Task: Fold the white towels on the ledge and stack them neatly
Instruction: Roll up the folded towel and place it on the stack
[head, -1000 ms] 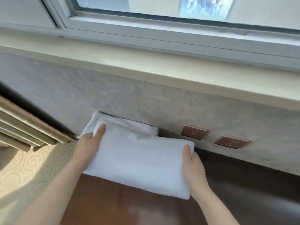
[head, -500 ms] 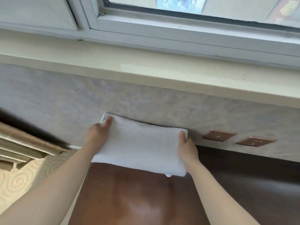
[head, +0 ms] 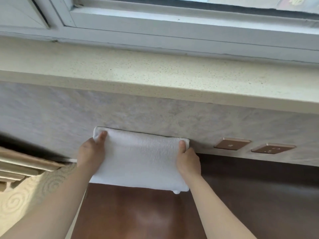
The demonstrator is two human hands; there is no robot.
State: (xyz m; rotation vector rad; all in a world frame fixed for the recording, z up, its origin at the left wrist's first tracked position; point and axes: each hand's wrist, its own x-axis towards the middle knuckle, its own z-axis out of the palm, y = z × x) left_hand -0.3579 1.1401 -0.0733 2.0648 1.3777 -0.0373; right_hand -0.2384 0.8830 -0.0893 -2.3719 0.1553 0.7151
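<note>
Now the folded towel (head: 139, 159) is gripped at both ends by the left hand (head: 91, 152) and right hand (head: 188, 161), pressed against the wall (head: 155, 116) on the wooden top (head: 131, 213). If released unevenly, the fold could be loosened (one corner already hangs out)

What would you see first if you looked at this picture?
First, the white towel, folded flat on the brown wooden top and pushed against the grey wall. The left hand and right hand hold its two ends. Two copper sockets sit on the wall to the right.
</note>
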